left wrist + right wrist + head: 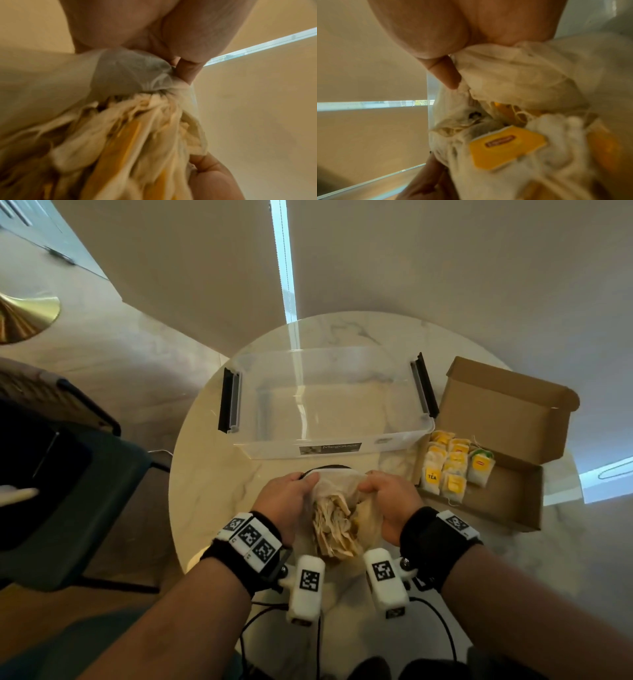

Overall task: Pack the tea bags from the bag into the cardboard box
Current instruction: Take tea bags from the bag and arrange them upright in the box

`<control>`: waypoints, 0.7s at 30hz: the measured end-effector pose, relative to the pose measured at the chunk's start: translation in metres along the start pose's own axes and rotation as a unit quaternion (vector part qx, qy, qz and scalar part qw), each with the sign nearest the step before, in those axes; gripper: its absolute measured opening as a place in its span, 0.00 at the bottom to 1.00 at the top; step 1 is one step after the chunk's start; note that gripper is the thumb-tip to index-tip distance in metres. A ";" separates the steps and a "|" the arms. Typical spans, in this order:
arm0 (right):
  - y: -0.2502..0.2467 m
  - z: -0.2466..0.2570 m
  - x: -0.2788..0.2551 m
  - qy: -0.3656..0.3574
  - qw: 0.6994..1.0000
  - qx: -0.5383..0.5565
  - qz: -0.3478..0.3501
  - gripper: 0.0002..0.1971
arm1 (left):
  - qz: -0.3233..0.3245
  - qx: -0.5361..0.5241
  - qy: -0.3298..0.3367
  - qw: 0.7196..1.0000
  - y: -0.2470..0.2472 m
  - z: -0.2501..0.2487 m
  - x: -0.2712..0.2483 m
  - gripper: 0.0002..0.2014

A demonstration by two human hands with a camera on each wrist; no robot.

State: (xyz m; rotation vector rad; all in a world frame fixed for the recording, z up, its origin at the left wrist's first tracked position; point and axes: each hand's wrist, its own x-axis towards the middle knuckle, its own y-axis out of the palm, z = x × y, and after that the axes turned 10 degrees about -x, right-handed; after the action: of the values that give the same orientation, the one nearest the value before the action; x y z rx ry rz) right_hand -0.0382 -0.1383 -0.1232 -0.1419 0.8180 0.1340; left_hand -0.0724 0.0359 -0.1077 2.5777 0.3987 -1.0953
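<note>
While gripped, bag (pixel 337 508) sits between both hands' fingers (pixel 310 481).

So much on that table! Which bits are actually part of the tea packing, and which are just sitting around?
Part of the job:
- bag, gripped at its mouth by left hand and right hand
- tea bags already in the box
- cardboard box, lid open

Just lying about:
- clear plastic tub, behind the bag
- chair, left of the table
</note>
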 end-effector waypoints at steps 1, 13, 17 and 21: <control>0.001 0.003 -0.002 -0.025 0.998 -0.055 -0.012 0.11 | -0.008 -0.008 -0.013 1.000 -0.003 0.002 0.006 0.12; -0.020 0.021 -0.075 -0.218 0.868 -0.442 -0.050 0.16 | -0.020 -0.060 -0.052 0.997 -0.015 0.004 0.022 0.16; -0.011 0.016 -0.074 -0.210 0.815 -0.541 0.002 0.29 | -0.016 -0.038 -0.035 0.999 -0.006 0.005 0.022 0.15; -0.003 0.012 -0.060 -0.245 0.792 -0.557 -0.041 0.25 | -0.006 -0.007 -0.019 1.000 -0.003 0.007 0.028 0.25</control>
State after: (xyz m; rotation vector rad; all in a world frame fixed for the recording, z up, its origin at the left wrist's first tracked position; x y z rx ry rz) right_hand -0.0700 -0.1427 -0.0706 -1.2160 0.1120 0.5445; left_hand -0.0594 0.0401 -0.1330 2.5404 0.4115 -1.1402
